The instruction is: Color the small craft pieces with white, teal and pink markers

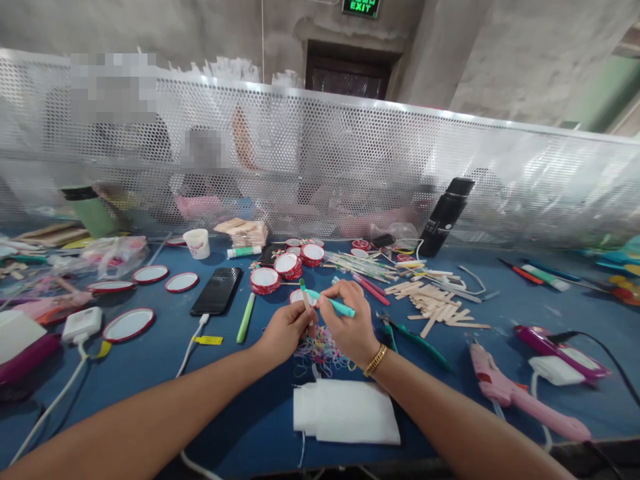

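My left hand [286, 333] pinches a wooden craft stick [307, 301] whose upper end looks green. My right hand [351, 323] is closed around a teal marker [341, 306], its front end close to the stick's upper part. Behind my hands sit several round red-rimmed pieces with white tops [266, 279]. Below them is a pile of colourful rubber bands [325, 352], partly covered by the hands. A green marker cap or pen [245, 319] lies to the left of my left hand. Nearer me rests a white cloth pouch [353, 412].
Right of my hands are loose craft sticks [435, 301], teal-handled pliers [420, 343], a pink glue gun [515, 390] and a black bottle [447, 217]. Leftward lie a phone [217, 291], a paper cup [197, 244] and white discs [130, 325]. A perforated metal screen [340, 160] stands behind.
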The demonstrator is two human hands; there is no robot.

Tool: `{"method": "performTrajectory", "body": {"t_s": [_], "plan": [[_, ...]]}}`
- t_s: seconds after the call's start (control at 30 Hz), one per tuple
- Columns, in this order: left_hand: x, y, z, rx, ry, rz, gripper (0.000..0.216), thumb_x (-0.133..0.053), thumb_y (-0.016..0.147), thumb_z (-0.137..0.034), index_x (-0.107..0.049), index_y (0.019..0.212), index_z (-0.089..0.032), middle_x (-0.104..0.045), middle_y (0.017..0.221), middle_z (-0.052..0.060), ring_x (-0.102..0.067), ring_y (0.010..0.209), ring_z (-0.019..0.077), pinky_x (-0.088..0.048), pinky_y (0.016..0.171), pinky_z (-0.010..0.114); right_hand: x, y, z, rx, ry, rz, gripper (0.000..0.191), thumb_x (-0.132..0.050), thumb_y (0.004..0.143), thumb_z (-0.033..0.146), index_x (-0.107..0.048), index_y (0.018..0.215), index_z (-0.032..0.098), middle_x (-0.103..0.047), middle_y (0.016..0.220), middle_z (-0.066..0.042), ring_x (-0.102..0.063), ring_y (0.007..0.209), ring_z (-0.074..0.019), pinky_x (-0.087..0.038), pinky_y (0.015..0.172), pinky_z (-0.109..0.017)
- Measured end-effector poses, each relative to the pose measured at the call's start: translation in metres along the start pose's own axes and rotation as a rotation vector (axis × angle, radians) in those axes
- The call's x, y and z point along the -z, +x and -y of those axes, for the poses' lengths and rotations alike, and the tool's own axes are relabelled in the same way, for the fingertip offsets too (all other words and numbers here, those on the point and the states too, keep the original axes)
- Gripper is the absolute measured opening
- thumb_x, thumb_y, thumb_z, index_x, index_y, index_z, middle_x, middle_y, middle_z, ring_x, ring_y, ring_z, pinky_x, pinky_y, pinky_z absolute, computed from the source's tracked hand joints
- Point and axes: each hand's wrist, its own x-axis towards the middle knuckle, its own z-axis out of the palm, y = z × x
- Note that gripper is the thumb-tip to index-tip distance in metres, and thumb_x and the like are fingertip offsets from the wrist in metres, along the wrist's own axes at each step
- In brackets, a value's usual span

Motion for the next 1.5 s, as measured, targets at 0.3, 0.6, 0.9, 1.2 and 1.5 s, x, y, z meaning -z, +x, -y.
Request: {"method": "performTrajectory", "body": {"t_s": [0.3, 0.6, 0.9, 1.2, 1.5], "plan": [[0.0001, 0.0002, 0.0026, 0.003, -0.005, 0.003, 0.046, -0.056, 0.084, -0.06, -0.055, 0.068, -0.017, -0.052, 0.055, -0.003, -0.035, 0.048, 0.0085, -0.023, 0.047, 0.024, -0.0006, -0.0008, 0.0025, 0.025, 0.008, 0.001, 0.014, -0.056, 0.084, 0.019, -0.054, 0.071, 0.022, -0.062, 0.068, 0.003, -0.055, 0.067, -0.0163, -0.039, 0.083, -0.039], [-0.0012, -0.0007, -0.0054, 0.023, 0.011, -0.024, 0.046, -0.057, 0.081, -0.062, -0.056, 0.067, -0.018, -0.052, 0.053, -0.003, -0.037, 0.047, 0.0092, -0.024, 0.047, 0.023, 0.0007, 0.0004, -0.0015, -0.017, -0.018, -0.031, 0.015, -0.056, 0.084, 0.02, -0.053, 0.07, 0.023, -0.062, 0.067, 0.003, -0.054, 0.066, -0.0162, -0.038, 0.083, -0.039], [-0.0016, -0.0003, -0.005, 0.032, 0.0, -0.026, 0.046, -0.058, 0.079, -0.062, -0.055, 0.068, -0.018, -0.055, 0.054, -0.002, -0.036, 0.047, 0.0091, -0.024, 0.047, 0.024, 0.0005, 0.0011, -0.001, -0.012, -0.028, -0.027, 0.016, -0.056, 0.084, 0.02, -0.053, 0.069, 0.022, -0.061, 0.067, 0.003, -0.053, 0.066, -0.0162, -0.038, 0.082, -0.039], [0.0002, 0.0005, 0.0005, 0.008, 0.026, -0.01, 0.047, -0.056, 0.083, -0.062, -0.056, 0.067, -0.017, -0.053, 0.055, -0.003, -0.036, 0.048, 0.0088, -0.025, 0.048, 0.023, -0.0004, 0.0002, 0.0004, 0.012, -0.005, -0.002, 0.013, -0.056, 0.083, 0.019, -0.054, 0.071, 0.023, -0.063, 0.067, 0.003, -0.055, 0.067, -0.0166, -0.038, 0.083, -0.039], [0.0004, 0.0002, 0.0011, -0.016, 0.043, -0.007, 0.045, -0.054, 0.086, -0.058, -0.056, 0.066, -0.017, -0.052, 0.055, -0.002, -0.037, 0.049, 0.0087, -0.025, 0.048, 0.024, 0.0001, 0.0002, 0.0007, 0.021, 0.01, -0.004, 0.013, -0.056, 0.084, 0.018, -0.054, 0.072, 0.023, -0.063, 0.068, 0.003, -0.055, 0.068, -0.0164, -0.038, 0.084, -0.04]]}}
